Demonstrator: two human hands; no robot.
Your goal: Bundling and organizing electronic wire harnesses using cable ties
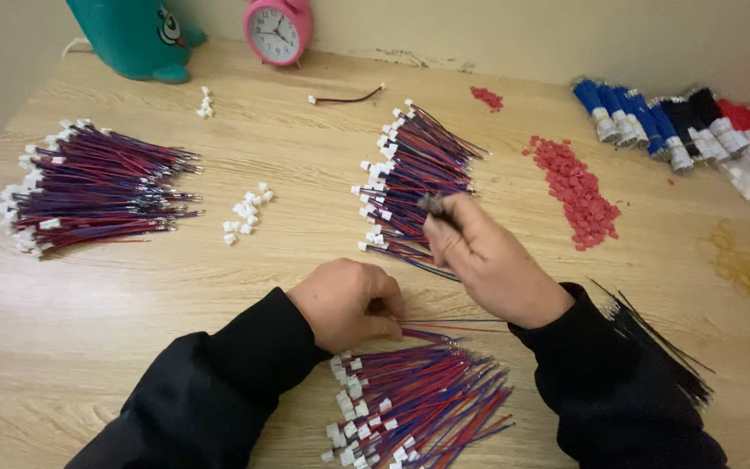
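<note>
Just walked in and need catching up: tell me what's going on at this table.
A person in black sleeves is sorting red-and-blue wire leads with white connectors on a wooden table. The left hand pinches a few wires above the near bundle. The right hand is raised over the middle bundle, gripping something small and dark. A third bundle lies far left, red plastic pieces to the right.

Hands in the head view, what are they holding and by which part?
The left hand pinches thin red and blue wires near one end. The right hand is raised with something dark at its fingers; too blurred to tell.
</note>
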